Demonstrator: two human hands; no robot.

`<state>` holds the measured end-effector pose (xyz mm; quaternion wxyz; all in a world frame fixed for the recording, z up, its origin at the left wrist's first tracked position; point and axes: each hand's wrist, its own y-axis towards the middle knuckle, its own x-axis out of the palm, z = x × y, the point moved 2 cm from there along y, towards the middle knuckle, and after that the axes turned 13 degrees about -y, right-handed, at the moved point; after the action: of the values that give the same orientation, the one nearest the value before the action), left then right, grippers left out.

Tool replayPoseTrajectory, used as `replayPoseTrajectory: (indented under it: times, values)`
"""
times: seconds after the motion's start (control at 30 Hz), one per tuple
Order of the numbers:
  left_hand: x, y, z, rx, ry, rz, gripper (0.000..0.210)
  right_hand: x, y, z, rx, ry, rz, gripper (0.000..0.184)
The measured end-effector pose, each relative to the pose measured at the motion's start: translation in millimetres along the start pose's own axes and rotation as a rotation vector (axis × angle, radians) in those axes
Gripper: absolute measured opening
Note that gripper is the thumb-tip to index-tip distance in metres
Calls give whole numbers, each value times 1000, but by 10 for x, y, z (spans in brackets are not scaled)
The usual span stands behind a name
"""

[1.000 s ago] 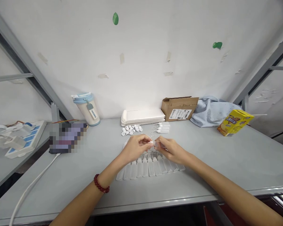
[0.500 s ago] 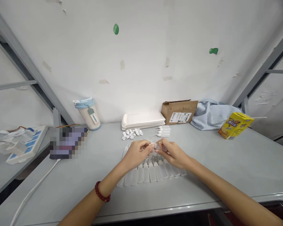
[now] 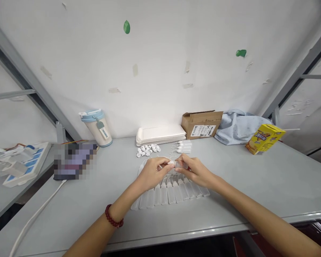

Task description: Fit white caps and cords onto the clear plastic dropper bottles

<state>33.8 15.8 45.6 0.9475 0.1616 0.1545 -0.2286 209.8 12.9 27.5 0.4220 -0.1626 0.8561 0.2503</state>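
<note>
A small translucent bottle point(image 3: 178, 164) lies sideways between my hands, a white cap point(image 3: 171, 162) at its left end. My left hand point(image 3: 151, 173) is closed, thumb and fingers pinching the cap. From the other side, my right hand point(image 3: 198, 172) grips the bottle body. Below them, several similar flat clear bottles point(image 3: 171, 194) lie side by side in a fanned row, with thin white strings at their necks. Beyond my hands sit a heap of loose white caps point(image 3: 148, 150) and a few bottles with white ends point(image 3: 185, 146). My fingers partly cover the held bottle.
Along the wall stand a tumbler point(image 3: 96, 128), stacked white trays point(image 3: 160, 134), a cardboard box point(image 3: 202, 125) and a light blue cloth point(image 3: 238, 126). A yellow carton point(image 3: 264, 139) is at right. A pixelated phone-like object point(image 3: 75, 161) with a white cable point(image 3: 37, 217) and a power strip point(image 3: 29, 166) are left.
The view has shifted slightly, so the scene sits a little higher and further left. Both hands keep their hold, and more of the white cap shows between them.
</note>
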Motion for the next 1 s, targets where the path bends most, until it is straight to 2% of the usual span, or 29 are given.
replayPoseTrajectory:
  times: [0.23, 0.37, 0.53, 0.6, 0.77, 0.9, 1.0]
  values:
    - [-13, 1, 8, 84, 38, 1, 19, 4, 10, 1, 46, 134, -25, 26]
    - [-2, 2, 18, 15, -40, -19, 24, 7, 6, -26, 24, 130, -14, 25]
    - [-2, 2, -27, -123, -103, 33, 38, 21, -4, -45, 30, 129, -31, 26]
    - [1, 2, -34, -115, -97, 31, 34, 19, 1, -42, 35, 128, -29, 25]
    - [-10, 5, -24, 8, -72, 77, 14, 8, 16, -30, 58, 158, -13, 27]
    - [-21, 16, -43, 13, -129, 57, 16, 6, 20, -32, 70, 169, -3, 28]
    - [-30, 17, -50, -66, -172, 65, 23, 4, 19, -35, 60, 166, 23, 27]
